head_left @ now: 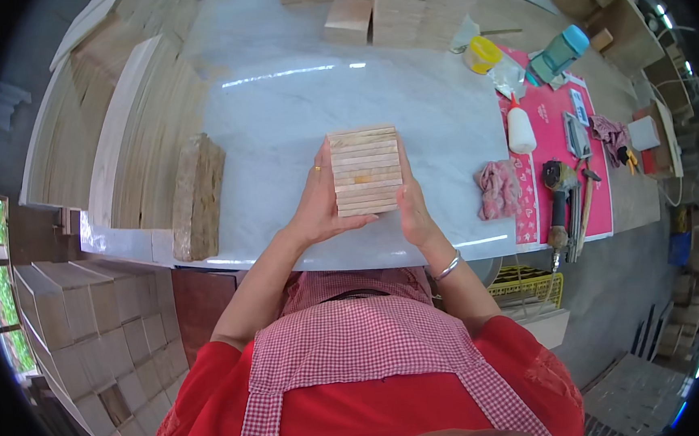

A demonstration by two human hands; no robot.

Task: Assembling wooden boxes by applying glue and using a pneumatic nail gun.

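Observation:
A squared stack of thin wooden slats [366,160] stands over the middle of the white tabletop [278,118], its layered edges facing up. Against the stack's left side my left hand [318,200] is pressed, thumb running along the near edge. My right hand [416,209] grips the opposite side, its thumb at the near right corner and its other fingers mostly hidden behind the wood. Both hands are closed on the stack between them. Whether the stack rests on the table or is lifted, I cannot tell.
Tall stacks of wooden boards [129,136] and a rough wood block [200,198] line the left. More wood stacks [420,10] stand at the back. On the right, a pink mat [558,122] holds a white glue bottle [521,129] and a power tool [559,203]; a crumpled cloth [497,190] lies beside it.

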